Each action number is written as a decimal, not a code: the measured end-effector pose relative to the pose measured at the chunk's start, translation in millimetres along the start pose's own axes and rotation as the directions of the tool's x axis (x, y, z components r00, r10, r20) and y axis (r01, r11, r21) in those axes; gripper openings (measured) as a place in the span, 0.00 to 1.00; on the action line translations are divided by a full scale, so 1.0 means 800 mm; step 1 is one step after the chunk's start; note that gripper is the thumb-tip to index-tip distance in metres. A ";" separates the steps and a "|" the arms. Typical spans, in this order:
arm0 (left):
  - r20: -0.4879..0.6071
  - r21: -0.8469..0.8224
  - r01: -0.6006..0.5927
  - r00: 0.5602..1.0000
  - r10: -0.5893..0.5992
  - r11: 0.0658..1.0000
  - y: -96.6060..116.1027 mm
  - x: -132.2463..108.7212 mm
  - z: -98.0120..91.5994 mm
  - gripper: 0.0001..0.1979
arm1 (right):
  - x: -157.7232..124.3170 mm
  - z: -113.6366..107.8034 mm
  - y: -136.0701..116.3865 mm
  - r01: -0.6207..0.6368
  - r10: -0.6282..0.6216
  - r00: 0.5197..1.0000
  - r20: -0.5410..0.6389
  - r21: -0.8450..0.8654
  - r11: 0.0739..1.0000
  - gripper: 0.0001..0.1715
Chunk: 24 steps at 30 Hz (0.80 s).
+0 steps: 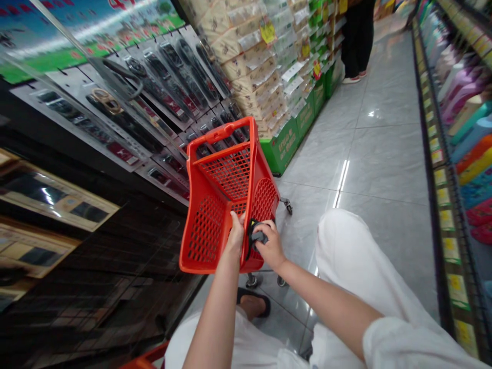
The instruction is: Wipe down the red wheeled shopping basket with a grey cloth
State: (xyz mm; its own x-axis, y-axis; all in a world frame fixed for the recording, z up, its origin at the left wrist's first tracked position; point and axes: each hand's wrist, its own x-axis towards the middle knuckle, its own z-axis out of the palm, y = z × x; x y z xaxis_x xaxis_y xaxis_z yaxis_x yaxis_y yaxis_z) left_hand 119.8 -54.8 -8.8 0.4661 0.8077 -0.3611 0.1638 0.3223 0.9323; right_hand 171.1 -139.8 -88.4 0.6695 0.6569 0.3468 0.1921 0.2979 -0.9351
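A red plastic shopping cart (215, 205) with mesh sides stands tilted in my view, its basket holding nothing that I can see. On its near side rim sits a black clamp-like device with a grey knob (259, 237) and a small yellow mark. My right hand (272, 245) is closed around the knob from the outer side. From the inner side, my left hand (237, 233) grips the same rim beside the device, thumb pointing up. Some of its fingers are hidden behind the rim.
Belts in packaging (172, 66) hang on a rack at the left. Stacked tissue packs (253, 66) rise on green boxes (282, 148). Shelves of bottles (461, 97) line the right. A person in black trousers (357, 41) stands farther up the tiled aisle (384, 159).
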 end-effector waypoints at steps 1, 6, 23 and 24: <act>0.001 0.013 -0.001 1.000 0.001 1.000 -0.001 0.002 0.002 0.35 | -0.003 -0.004 0.011 -0.033 0.032 0.999 -0.020 -0.032 0.999 0.14; 0.005 0.042 -0.007 1.000 0.007 0.999 -0.005 0.010 0.007 0.34 | -0.006 -0.014 0.039 -0.253 0.244 0.961 -0.127 -0.062 0.965 0.14; 0.000 0.061 -0.027 1.000 0.027 0.998 -0.006 0.003 -0.001 0.36 | -0.048 0.017 0.054 -0.116 0.118 0.991 -0.065 0.030 0.993 0.29; 0.000 0.059 -0.027 1.000 0.027 0.998 -0.006 0.003 0.000 0.35 | -0.046 0.018 0.058 -0.141 0.145 0.986 -0.086 0.046 0.989 0.27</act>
State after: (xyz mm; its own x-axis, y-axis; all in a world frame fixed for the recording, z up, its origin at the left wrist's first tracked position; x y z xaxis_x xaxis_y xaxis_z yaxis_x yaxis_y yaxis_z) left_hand 119.9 -54.6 -14.1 0.4701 0.8162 -0.3358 0.2019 0.2710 0.9412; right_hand 144.9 -140.1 -143.4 0.7496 0.6309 0.2002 0.0626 0.2335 -0.9703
